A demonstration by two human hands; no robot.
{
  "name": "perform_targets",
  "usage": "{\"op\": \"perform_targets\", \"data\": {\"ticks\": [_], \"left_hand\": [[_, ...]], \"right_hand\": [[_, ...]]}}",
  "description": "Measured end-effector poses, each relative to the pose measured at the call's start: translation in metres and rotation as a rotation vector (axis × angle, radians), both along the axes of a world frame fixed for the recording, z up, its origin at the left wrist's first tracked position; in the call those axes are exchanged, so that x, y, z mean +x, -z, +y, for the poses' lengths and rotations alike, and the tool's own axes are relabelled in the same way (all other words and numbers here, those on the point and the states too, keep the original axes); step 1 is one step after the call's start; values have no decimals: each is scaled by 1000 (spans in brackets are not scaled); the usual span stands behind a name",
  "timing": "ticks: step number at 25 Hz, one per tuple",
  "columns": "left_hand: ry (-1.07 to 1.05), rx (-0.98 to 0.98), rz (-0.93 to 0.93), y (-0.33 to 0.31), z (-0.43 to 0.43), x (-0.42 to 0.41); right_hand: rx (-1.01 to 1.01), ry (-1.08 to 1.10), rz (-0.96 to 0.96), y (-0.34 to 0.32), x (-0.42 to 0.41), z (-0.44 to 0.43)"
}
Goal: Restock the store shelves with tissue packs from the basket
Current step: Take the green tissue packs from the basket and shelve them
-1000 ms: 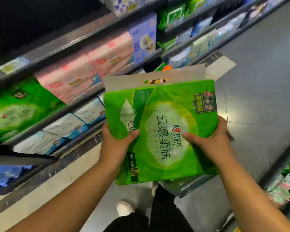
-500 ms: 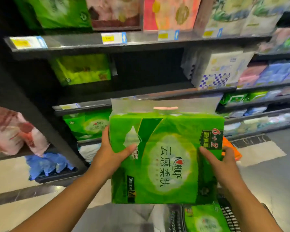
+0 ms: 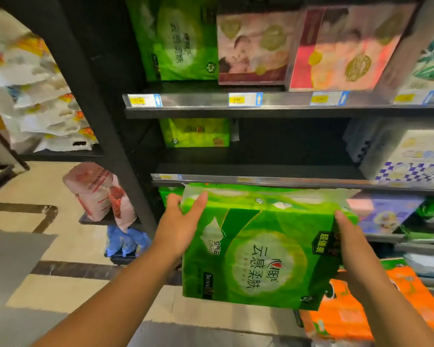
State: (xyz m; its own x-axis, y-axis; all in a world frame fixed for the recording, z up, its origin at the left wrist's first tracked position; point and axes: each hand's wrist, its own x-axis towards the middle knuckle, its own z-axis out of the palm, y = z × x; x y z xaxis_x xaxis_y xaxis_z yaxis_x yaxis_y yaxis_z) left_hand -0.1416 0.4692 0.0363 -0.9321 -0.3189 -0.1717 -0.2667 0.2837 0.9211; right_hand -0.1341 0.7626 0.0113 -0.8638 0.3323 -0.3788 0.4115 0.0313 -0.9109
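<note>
Two bare hands hold one bright green plastic-wrapped tissue pack [image 3: 261, 251] up in front of a black metal store shelf [image 3: 273, 169]. Much of the grip is out of sight. The fingers of the right hand [image 3: 348, 241] pass behind the pack's edge and cannot be seen, and that hand covers part of the dark badge printed near the pack's 2 o'clock corner. The pack's top flap is smeared by blur where it overlaps the shelf's silver front rail, so I cannot tell whether it touches the rail. An orange plastic pack [image 3: 348, 316] at 5 o'clock is cut off by the frame edge and partly hidden by the right forearm.

The green pack is a soft rectangular block with a pale round patch in the middle of its front. Dark Chinese characters run across the patch, with a small red mark beside them. It is tilted, its top leaning away toward the shelf.

The left hand [image 3: 178, 221] grips the pack at its 10 o'clock corner, thumb laid flat on the front and fingers curled round the side. The right hand grips the 3 o'clock edge, thumb pointing up along the front. The pack hangs between them, resting on no shelf, just below that rail. A small green pack [image 3: 196, 132] stands far back on the shelf board at 11 o'clock.
</note>
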Motion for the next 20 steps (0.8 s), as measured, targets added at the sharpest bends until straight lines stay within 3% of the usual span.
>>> {"op": "perform_targets", "data": {"ticks": [5,12,20], "left_hand": [[-5,21,211,-9,2,-11],[-92,-143,478,-50,-24,-7],[-169,-275,684,-110,-94,-12]], "right_hand": [[59,-141,290,-19,-45,5],[74,-449,535,-56,-88,-17],[98,-485,819,-111,-115,-83]]}}
